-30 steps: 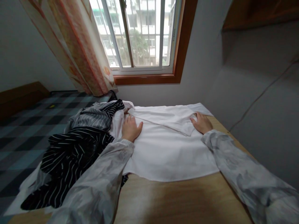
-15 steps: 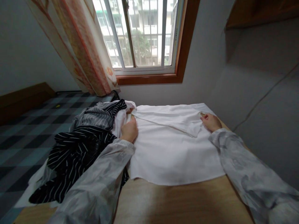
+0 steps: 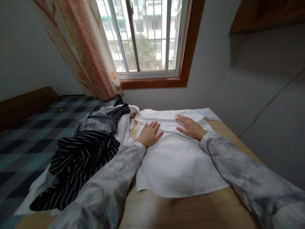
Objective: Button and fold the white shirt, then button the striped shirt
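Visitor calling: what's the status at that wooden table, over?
Left hand and right hand open, palms down on white garment. Garment spread on wooden table, creased near the hands. Black striped clothing heaped to its left, not covering it.

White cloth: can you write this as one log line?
left hand: flat on white cloth; right hand: flat on white cloth; striped garment: left of white cloth

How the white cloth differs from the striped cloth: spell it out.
The white cloth is plain; the striped cloth is black with thin pale stripes. The white cloth lies spread mostly flat, while the striped cloth is bunched in folds. The left hand and right hand lie on the white cloth; neither is on the striped cloth. Both are fabric.
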### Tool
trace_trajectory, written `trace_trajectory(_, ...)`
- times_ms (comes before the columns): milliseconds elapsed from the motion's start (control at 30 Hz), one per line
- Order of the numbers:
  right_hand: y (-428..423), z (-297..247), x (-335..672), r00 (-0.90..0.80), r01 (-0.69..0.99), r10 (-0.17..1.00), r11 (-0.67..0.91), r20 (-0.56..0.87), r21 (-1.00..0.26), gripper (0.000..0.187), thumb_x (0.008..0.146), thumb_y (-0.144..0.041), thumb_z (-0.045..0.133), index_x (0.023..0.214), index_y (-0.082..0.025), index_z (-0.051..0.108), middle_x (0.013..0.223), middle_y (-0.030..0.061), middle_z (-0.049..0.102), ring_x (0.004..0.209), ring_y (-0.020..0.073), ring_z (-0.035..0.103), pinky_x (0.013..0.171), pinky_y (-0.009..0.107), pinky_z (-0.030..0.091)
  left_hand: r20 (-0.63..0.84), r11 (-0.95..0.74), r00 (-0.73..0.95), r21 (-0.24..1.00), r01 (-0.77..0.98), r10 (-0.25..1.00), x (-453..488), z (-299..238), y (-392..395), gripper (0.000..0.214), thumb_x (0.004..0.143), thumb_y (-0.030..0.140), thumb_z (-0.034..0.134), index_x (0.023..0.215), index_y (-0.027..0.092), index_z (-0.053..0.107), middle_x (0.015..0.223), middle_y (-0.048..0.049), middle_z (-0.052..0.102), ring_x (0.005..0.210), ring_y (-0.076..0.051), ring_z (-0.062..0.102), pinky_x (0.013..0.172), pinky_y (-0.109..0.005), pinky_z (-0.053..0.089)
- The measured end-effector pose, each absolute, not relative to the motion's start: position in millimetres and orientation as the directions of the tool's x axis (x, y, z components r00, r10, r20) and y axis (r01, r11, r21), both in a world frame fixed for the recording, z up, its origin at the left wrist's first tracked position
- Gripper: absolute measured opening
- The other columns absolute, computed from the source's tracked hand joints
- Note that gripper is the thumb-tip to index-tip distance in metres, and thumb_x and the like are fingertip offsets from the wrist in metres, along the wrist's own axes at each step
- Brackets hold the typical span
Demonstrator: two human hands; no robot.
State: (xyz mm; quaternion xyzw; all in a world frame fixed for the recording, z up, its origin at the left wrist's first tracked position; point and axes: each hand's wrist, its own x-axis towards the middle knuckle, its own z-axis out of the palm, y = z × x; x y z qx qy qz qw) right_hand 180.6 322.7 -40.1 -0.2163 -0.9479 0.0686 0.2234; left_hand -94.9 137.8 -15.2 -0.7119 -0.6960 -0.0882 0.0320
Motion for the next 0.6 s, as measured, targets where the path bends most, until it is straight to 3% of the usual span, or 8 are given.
trace_trajectory(100,328.3,-61.7,186.9,-0.805,0.446,0.518,0.849,0.288,-0.281,0.071,0.113,-0.061,0.045,0.169,-0.019,0.055,0.179,0.0177,0.048,0.168,0.0336,0.045,0.139,0.055,0.036,0.124,0.024,-0.040,0.132,0.991,0.992,-108.0,-28.5,131.8,0.073,0.114,0.063,0.042,0.176,0.023,0.045,0.187,-0.0131,0.037,0.175,-0.035,0.032,0.142,-0.062,0.024)
trace_trajectory(233,352.5,-71.1,221.0,-0.721,0.619,0.666,0.743,0.193,-0.254,0.074,0.115,-0.061,0.039,0.173,-0.016,0.050,0.183,0.0165,0.042,0.172,0.0307,0.037,0.142,0.050,0.028,0.161,0.179,-0.198,0.124,0.976,0.967,-131.2,-29.6,118.3,0.071,0.114,0.061,0.047,0.173,0.020,0.049,0.185,-0.0144,0.040,0.174,-0.036,0.034,0.142,-0.057,0.024)
trace_trajectory(367,367.6,-70.6,247.6,-0.602,0.756,0.789,0.613,0.122,-0.229,0.074,0.115,-0.060,0.039,0.177,-0.019,0.044,0.187,0.0127,0.037,0.174,0.0291,0.033,0.143,0.050,0.024,0.272,0.334,-0.356,0.123,0.934,0.894,-139.4,-23.5,113.7,0.060,0.112,0.050,0.052,0.157,0.012,0.061,0.172,-0.0236,0.054,0.159,-0.037,0.052,0.132,-0.048,0.042)
trace_trajectory(467,369.1,-71.9,254.9,-0.528,0.811,0.840,0.542,0.124,-0.219,0.074,0.115,-0.059,0.039,0.177,-0.019,0.043,0.187,0.0136,0.036,0.174,0.0303,0.032,0.143,0.053,0.024,0.309,0.417,-0.420,0.080,0.905,0.853,-135.7,-15.3,112.9,0.051,0.109,0.046,0.057,0.143,0.010,0.067,0.151,-0.0273,0.067,0.140,-0.041,0.064,0.118,-0.049,0.052)
trace_trajectory(600,363.3,-74.6,257.4,-0.500,0.832,0.855,0.518,0.136,-0.199,0.076,0.114,-0.061,0.039,0.176,-0.017,0.044,0.186,0.0160,0.037,0.174,0.0322,0.033,0.142,0.053,0.025,0.238,0.475,-0.481,0.086,0.876,0.844,-128.7,-5.6,109.2,0.047,0.113,0.037,0.049,0.150,0.011,0.061,0.134,-0.0251,0.074,0.120,-0.039,0.075,0.101,-0.047,0.058)
